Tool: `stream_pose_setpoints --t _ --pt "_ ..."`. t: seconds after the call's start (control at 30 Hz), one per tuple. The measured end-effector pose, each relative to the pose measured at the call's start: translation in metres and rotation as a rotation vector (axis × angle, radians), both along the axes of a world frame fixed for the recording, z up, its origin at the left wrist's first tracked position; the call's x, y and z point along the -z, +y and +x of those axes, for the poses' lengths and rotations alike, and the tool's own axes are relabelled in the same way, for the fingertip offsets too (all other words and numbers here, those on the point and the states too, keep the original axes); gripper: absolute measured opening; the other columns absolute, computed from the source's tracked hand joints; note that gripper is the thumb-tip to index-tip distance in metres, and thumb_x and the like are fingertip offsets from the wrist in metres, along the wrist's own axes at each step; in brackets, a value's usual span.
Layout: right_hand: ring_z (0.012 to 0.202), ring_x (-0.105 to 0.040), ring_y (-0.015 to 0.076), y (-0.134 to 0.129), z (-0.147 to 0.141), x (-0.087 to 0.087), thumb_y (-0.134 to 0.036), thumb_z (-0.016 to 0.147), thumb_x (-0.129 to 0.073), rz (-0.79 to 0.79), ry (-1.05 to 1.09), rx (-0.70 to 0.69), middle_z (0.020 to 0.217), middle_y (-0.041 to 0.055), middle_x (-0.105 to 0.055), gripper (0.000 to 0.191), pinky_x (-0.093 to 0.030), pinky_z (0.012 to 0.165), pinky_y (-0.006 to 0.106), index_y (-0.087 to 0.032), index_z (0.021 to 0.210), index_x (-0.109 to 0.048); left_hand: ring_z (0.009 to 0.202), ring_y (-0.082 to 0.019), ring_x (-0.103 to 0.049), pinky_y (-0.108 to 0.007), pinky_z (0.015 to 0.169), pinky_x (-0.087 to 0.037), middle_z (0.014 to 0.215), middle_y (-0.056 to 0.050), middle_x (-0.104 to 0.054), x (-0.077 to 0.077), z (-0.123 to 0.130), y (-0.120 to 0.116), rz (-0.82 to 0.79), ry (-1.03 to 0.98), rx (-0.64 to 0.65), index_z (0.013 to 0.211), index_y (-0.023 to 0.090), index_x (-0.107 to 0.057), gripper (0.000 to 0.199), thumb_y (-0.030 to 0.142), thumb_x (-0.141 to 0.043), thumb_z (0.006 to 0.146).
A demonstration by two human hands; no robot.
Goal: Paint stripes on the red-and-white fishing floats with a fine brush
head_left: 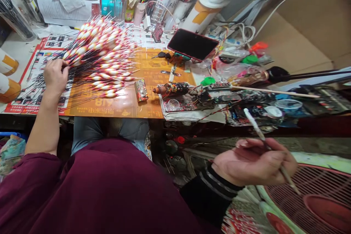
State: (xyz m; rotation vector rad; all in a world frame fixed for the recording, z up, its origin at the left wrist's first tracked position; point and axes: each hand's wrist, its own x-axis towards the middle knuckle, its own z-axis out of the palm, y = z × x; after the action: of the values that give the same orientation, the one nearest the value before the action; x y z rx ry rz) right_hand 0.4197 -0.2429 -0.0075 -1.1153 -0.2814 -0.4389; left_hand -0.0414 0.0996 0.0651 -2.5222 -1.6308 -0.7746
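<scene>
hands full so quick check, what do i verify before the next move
1. Left hand gripping the bundle of red-and-white fishing floats: ok.
2. Right hand holding the thin white stick: ok.
3. Floats apart from the phone: ok.
4. Stick's tip clear of the clear plastic lid: cannot tell.
5. Paint on the floats dry: cannot tell.

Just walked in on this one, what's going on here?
A seated person at a cluttered workbench grips the black stems of a large bunch of red-and-white fishing floats with the left hand; the bunch lies on an orange printed sheet. The right hand, held past the bench edge, pinches a slim white-tipped stick, possibly a paintbrush.
</scene>
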Motion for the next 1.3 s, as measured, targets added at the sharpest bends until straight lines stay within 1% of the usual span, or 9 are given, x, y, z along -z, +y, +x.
stream_pose_setpoints --t 0.23,0.5,0.63,0.73,0.9,0.97,1.1,1.2,1.3 --pt "0.038 -0.043 0.0102 0.0 -0.002 0.002 -0.049 0.066 -0.054 -0.044 0.038 0.005 0.05 -0.0043 -0.057 0.03 -0.027 0.039 0.02 -0.022 0.073 -0.065 0.109 -0.013 -0.049 -0.064 0.085 -0.004 0.079 0.004 -0.014 -0.001 -0.007 -0.016 0.003 -0.023 0.053 0.078 0.023 -0.01 0.07 0.084 -0.016 0.11" --pt "0.039 -0.043 0.0108 0.003 -0.003 0.004 -0.048 0.067 -0.054 -0.045 0.03 -0.003 0.05 -0.004 -0.056 0.028 -0.027 0.039 0.021 -0.022 0.073 -0.065 0.107 -0.011 -0.048 -0.053 0.081 -0.003 0.074 0.003 -0.03 -0.001 0.005 -0.004 -0.063 -0.018 0.146 0.071 0.017 -0.024 0.077 0.085 -0.022 0.108" --pt "0.04 -0.044 0.0106 0.001 -0.002 0.004 -0.048 0.066 -0.056 -0.033 0.023 -0.007 0.051 -0.0029 -0.057 0.03 -0.028 0.04 0.02 -0.021 0.074 -0.066 0.11 -0.01 -0.05 -0.047 0.079 -0.014 0.082 -0.002 -0.051 0.001 0.015 0.003 -0.066 0.028 0.167 0.071 0.013 -0.041 0.081 0.081 -0.019 0.11" --pt "0.04 -0.044 0.0106 -0.001 -0.003 0.001 -0.049 0.064 -0.056 -0.029 0.027 0.007 0.05 -0.0026 -0.058 0.032 -0.028 0.04 0.021 -0.02 0.073 -0.066 0.109 -0.013 -0.057 -0.042 0.081 -0.027 0.102 -0.009 -0.064 0.003 0.023 0.008 -0.037 0.004 0.164 0.092 0.008 -0.063 0.072 0.066 -0.027 0.114" --pt "0.038 -0.043 0.0102 -0.002 -0.002 -0.001 -0.049 0.063 -0.054 -0.037 0.054 0.024 0.048 -0.0039 -0.059 0.032 -0.027 0.04 0.021 -0.021 0.073 -0.066 0.104 -0.025 -0.063 -0.044 0.088 -0.045 0.107 -0.008 -0.073 0.003 0.029 0.014 0.0 -0.073 0.108 0.102 0.025 -0.071 0.037 0.054 -0.048 0.107" --pt "0.038 -0.043 0.0103 -0.001 0.0 0.0 -0.048 0.063 -0.053 -0.018 0.047 0.022 0.047 -0.0042 -0.059 0.033 -0.026 0.04 0.021 -0.02 0.073 -0.067 0.106 -0.021 -0.062 -0.042 0.09 -0.043 0.108 -0.008 -0.072 0.003 0.028 0.014 -0.004 -0.071 0.108 0.105 0.022 -0.071 0.04 0.054 -0.049 0.108" --pt "0.039 -0.044 0.0101 0.0 0.002 0.002 -0.047 0.062 -0.053 0.029 0.032 0.001 0.046 -0.0048 -0.058 0.032 -0.027 0.039 0.019 -0.019 0.072 -0.067 0.122 -0.016 -0.056 -0.047 0.085 -0.023 0.113 -0.013 -0.067 0.009 0.022 0.022 0.0 -0.045 0.169 0.119 0.006 -0.069 0.065 0.062 -0.037 0.114" --pt "0.038 -0.044 0.0101 0.0 0.002 0.002 -0.048 0.061 -0.055 0.013 0.046 -0.032 0.045 -0.0054 -0.059 0.032 -0.027 0.038 0.019 -0.02 0.071 -0.067 0.124 -0.022 -0.056 -0.05 0.086 -0.015 0.115 -0.017 -0.068 0.018 0.022 0.04 0.083 -0.082 0.266 0.131 0.014 -0.071 0.072 0.073 -0.037 0.105" --pt "0.037 -0.045 0.0104 0.0 -0.001 0.002 -0.047 0.062 -0.055 0.004 0.046 -0.051 0.046 -0.0051 -0.061 0.032 -0.028 0.038 0.019 -0.019 0.073 -0.068 0.121 -0.021 -0.055 -0.047 0.09 -0.011 0.114 -0.015 -0.069 0.026 0.03 0.067 0.21 -0.149 0.418 0.138 0.02 -0.068 0.069 0.07 -0.038 0.1"
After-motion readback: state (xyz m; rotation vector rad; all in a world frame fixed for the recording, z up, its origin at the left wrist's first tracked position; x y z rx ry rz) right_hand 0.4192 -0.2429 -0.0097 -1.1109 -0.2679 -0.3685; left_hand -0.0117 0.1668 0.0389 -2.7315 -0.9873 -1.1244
